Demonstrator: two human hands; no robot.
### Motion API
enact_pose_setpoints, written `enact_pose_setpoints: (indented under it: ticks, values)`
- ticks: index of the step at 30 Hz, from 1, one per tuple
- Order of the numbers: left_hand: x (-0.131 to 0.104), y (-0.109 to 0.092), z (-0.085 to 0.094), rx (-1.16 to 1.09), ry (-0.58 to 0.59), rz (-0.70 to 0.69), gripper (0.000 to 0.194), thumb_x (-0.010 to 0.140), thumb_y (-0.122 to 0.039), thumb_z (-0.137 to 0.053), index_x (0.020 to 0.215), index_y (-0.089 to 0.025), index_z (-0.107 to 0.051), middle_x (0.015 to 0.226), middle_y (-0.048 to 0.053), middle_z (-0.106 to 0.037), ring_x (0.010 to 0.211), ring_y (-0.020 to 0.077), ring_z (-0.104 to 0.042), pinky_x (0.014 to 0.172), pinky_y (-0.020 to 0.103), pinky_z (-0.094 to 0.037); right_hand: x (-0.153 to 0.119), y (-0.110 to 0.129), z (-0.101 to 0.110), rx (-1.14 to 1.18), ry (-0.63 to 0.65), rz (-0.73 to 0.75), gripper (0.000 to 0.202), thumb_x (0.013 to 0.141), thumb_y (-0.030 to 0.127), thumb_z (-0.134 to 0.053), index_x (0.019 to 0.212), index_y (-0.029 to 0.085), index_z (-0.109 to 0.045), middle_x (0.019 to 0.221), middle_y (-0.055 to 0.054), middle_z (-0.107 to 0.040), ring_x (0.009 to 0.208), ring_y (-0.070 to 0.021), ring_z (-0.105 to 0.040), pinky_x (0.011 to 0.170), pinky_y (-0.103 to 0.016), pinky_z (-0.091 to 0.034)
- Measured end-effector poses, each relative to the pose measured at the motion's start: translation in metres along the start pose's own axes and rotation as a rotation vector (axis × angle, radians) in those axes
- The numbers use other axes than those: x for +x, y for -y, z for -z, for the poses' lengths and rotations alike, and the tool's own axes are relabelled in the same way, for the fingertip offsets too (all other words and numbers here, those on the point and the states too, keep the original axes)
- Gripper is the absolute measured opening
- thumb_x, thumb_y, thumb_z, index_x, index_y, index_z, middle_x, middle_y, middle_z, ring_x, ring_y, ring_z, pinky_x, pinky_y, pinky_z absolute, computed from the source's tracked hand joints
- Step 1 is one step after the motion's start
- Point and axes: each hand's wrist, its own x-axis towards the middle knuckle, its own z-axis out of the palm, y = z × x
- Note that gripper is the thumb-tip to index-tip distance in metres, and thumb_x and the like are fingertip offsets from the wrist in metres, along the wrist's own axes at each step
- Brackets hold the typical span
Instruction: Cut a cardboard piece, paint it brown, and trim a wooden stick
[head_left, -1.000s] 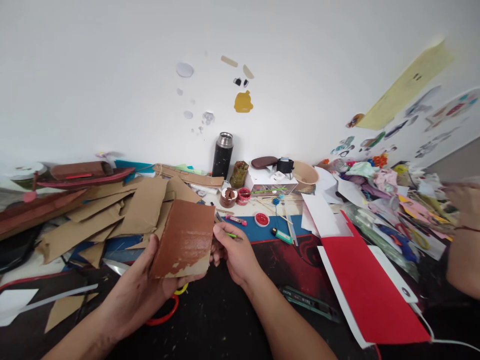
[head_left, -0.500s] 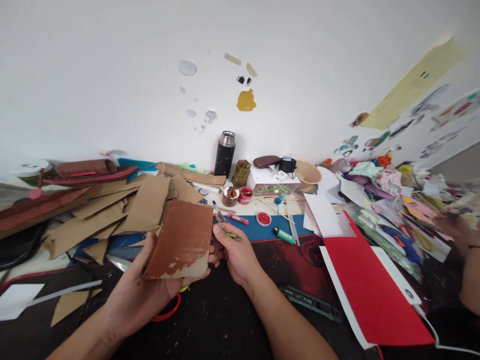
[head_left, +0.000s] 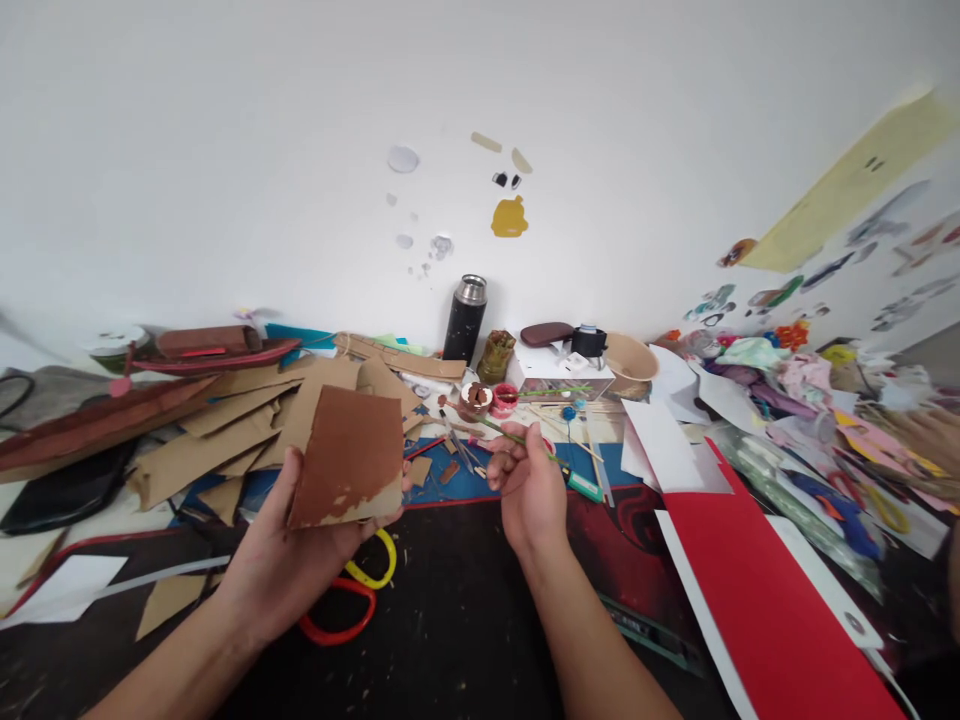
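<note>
brown cardboard (head_left: 349, 450) — right hand (head_left: 531, 490) now drawn away

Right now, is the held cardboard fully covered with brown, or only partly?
Only partly: in the left hand, the cardboard shows bare tan patches along its lower edge.

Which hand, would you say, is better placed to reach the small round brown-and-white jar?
Probably the right hand, nearer the jar and holding a slim green stick toward it; the left hand supports brown-painted cardboard.
</note>
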Motion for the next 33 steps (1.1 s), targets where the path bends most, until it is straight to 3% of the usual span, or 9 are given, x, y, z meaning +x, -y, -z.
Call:
enact_pose_setpoints:
  ticks: [5,12,19,24,29,33]
  values:
    - [0.005,0.004,0.003,0.065,-0.14,-0.017,0.047,0.099,-0.055,-0.062,0.133,-0.024,-0.074,0.136,0.013,-0.075,0.111,0.0357,-0.076,0.09,0.053,-0.065,-0.011,0.003,-0.005,0.055,0.174,-0.065,0.054,0.077,0.069,-0.085,0.084,0.017,-0.073,0.06,-0.002,-0.073,0.04,-0.012,-0.06,0.036,-0.018,-0.043]
    - [0.003,0.015,0.006,0.213,-0.059,0.066,0.057,0.097,-0.06,-0.064,0.133,-0.017,-0.074,0.132,0.017,-0.076,0.111,0.0369,-0.076,0.088,0.045,-0.064,-0.026,-0.011,-0.011,0.027,0.386,-0.208,0.056,0.085,0.071,-0.076,0.085,0.016,-0.074,0.061,-0.005,-0.075,0.039,-0.0145,-0.063,0.034,-0.019,-0.042]
    - [0.0,0.022,0.007,0.239,-0.034,0.104,0.057,0.097,-0.059,-0.064,0.138,-0.02,-0.073,0.135,0.015,-0.075,0.125,0.0356,-0.071,0.096,0.043,-0.061,-0.025,-0.011,-0.012,-0.021,0.372,-0.242,0.056,0.083,0.072,-0.077,0.087,0.016,-0.073,0.063,-0.004,-0.074,0.04,-0.0142,-0.062,0.034,-0.019,-0.04]
    - [0.0,0.024,0.006,0.254,-0.083,0.101,0.057,0.095,-0.06,-0.066,0.135,-0.02,-0.075,0.134,0.015,-0.076,0.118,0.0348,-0.074,0.09,0.04,-0.063,-0.024,-0.012,-0.012,-0.002,0.342,-0.221,0.054,0.081,0.069,-0.081,0.088,0.016,-0.073,0.068,-0.005,-0.076,0.043,-0.0135,-0.064,0.035,-0.018,-0.042]
    - [-0.001,0.026,0.007,0.231,-0.066,0.1,0.054,0.097,-0.058,-0.064,0.133,-0.018,-0.075,0.134,0.015,-0.076,0.118,0.0338,-0.074,0.092,0.04,-0.063,-0.025,-0.014,-0.011,-0.007,0.378,-0.239,0.055,0.085,0.071,-0.077,0.087,0.016,-0.072,0.065,-0.005,-0.075,0.043,-0.0148,-0.065,0.035,-0.019,-0.042]
    - [0.0,0.025,0.009,0.191,-0.055,0.113,0.053,0.097,-0.056,-0.066,0.131,-0.017,-0.076,0.131,0.016,-0.077,0.118,0.0343,-0.075,0.096,0.04,-0.062,-0.021,-0.01,-0.01,-0.007,0.307,-0.203,0.052,0.086,0.068,-0.078,0.088,0.016,-0.071,0.067,-0.004,-0.075,0.043,-0.0136,-0.063,0.035,-0.019,-0.041]
